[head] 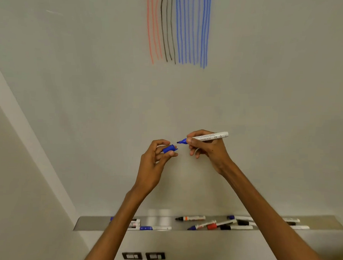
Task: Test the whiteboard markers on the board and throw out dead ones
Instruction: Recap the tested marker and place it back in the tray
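As I faced the whiteboard (90, 76), my right hand (207, 151) gripped an uncapped blue marker (211, 136), with thumb and fingers curled round the barrel close to the nib. The marker lay nearly level, its blue nib pointing left and its white printed barrel sticking out past my hand to the upper right. Just to the left, my left hand (155, 162) pinched the blue cap (170, 148) between thumb and fingertips, with the other fingers loosely bent. Nib and cap were near each other but apart, with a small gap between them. Both hands were raised in front of the lower middle of the board. High on the board ran a set of roughly vertical strokes: red lines (154, 29) on the left, black lines (168, 30) beside them, and many blue lines (191, 31) on the right. Below my arms, a metal tray (162, 218) ran along the foot of the board, and loose markers (190, 218) lay scattered in it with blue, black and red caps. My forearms hid some of them. Under the tray, two dark wall sockets (143, 255) sat side by side.
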